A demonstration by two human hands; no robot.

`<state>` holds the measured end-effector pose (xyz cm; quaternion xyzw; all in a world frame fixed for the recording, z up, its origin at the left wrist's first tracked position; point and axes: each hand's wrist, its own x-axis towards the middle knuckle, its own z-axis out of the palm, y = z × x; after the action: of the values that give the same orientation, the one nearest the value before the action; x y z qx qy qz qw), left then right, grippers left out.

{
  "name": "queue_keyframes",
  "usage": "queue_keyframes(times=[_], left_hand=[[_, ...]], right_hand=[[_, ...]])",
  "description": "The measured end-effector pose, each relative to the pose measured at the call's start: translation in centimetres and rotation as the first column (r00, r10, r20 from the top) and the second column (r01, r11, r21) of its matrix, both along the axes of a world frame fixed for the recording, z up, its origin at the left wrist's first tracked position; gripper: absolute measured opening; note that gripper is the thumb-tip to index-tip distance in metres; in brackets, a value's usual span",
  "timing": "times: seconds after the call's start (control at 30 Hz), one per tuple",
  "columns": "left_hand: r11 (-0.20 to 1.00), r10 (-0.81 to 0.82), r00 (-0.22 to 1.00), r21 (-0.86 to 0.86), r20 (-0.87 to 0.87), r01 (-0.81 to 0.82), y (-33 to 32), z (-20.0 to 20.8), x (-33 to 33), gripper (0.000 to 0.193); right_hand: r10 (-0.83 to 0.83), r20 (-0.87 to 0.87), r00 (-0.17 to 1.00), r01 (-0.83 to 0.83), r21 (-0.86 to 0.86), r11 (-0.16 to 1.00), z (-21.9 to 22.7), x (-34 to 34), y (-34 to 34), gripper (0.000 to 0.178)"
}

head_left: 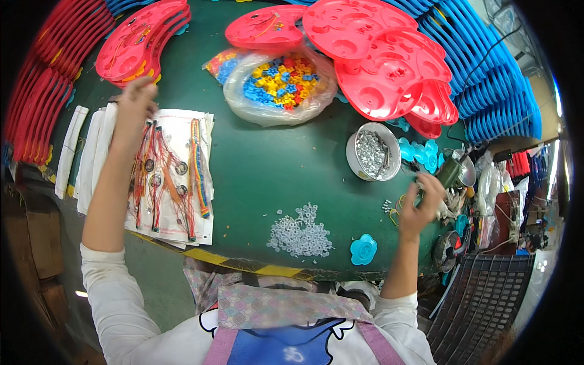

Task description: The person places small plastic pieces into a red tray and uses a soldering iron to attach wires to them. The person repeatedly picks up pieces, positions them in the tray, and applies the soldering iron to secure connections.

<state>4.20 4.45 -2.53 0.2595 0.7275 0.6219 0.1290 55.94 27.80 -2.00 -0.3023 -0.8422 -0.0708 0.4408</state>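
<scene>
My left hand (135, 109) reaches to the lower end of a stack of red curved plastic panels (143, 45) at the far left; its fingers look loosely spread, slightly blurred, and whether they touch the stack is unclear. Below that hand, red-wired electronic harnesses (156, 182) and a rainbow ribbon cable (198, 164) lie on white paper sheets (205, 234). On the right, my right hand (421, 204) is raised with thumb and fingers apart, holding nothing I can see. Close to it are a green electric screwdriver (450, 172) and a white bowl of screws (372, 152).
A clear bag (280, 112) of coloured star-shaped pieces stands mid-table. Red panels (389, 73) pile up behind, with blue panels (499, 103) stacked at right. Small translucent washers (300, 234) and a blue flower-shaped piece (364, 249) lie near the striped front edge (267, 269).
</scene>
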Motion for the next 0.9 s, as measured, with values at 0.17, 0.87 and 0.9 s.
queue_keyframes(times=[0.17, 0.87, 0.9], left_hand=[[0.86, -0.493, 0.869, -0.172, -0.044, 0.48, 4.7, -0.6, 9.7, 0.026], [0.882, -0.458, 0.464, -0.45, -0.758, 0.136, 19.1, -5.1, 12.2, 0.024], [0.896, -0.435, 0.441, -0.426, -0.785, 0.127, 19.2, -4.9, 12.7, 0.023]], right_hand=[[0.463, 0.134, 0.876, -0.38, -0.399, 0.835, -1.7, -8.5, -1.1, 0.029], [0.039, -0.256, 0.966, -0.186, -0.581, 0.793, -1.2, -4.9, 8.5, 0.023], [0.04, -0.363, 0.931, -0.267, -0.6, 0.754, -1.6, -4.9, 9.7, 0.034]])
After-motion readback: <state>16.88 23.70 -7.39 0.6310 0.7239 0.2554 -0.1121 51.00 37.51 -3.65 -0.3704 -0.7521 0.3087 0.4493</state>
